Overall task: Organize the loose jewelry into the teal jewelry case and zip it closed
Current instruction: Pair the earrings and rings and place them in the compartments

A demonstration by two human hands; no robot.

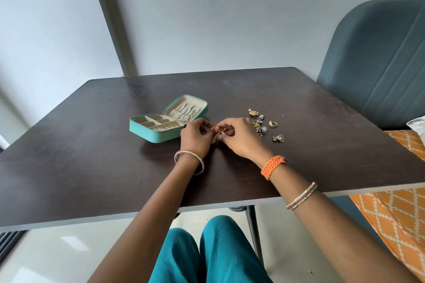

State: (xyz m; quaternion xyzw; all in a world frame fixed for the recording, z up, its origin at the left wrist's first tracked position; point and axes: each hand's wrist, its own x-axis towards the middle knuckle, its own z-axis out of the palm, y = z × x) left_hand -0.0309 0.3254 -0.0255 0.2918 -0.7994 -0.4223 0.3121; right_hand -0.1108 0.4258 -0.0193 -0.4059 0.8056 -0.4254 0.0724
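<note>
The teal jewelry case (149,133) lies open on the dark table (92,156), left of centre. Its lid half (202,102) holds several silver pieces; its base has beige compartments. Just in front of the case my left hand (195,136) and my right hand (239,138) meet, both pinching a small copper-coloured jewelry piece (222,130) between fingertips. Loose jewelry (259,125) lies scattered right of my right hand: a gold ring (273,124), a triangular piece (278,138), and several small gold and silver items.
A blue-grey padded chair (379,64) stands beyond the table's right side. Orange patterned fabric (395,213) lies at the right, below the table edge. The table's near edge runs across the lower frame, with my teal-clad knees (207,255) beneath it.
</note>
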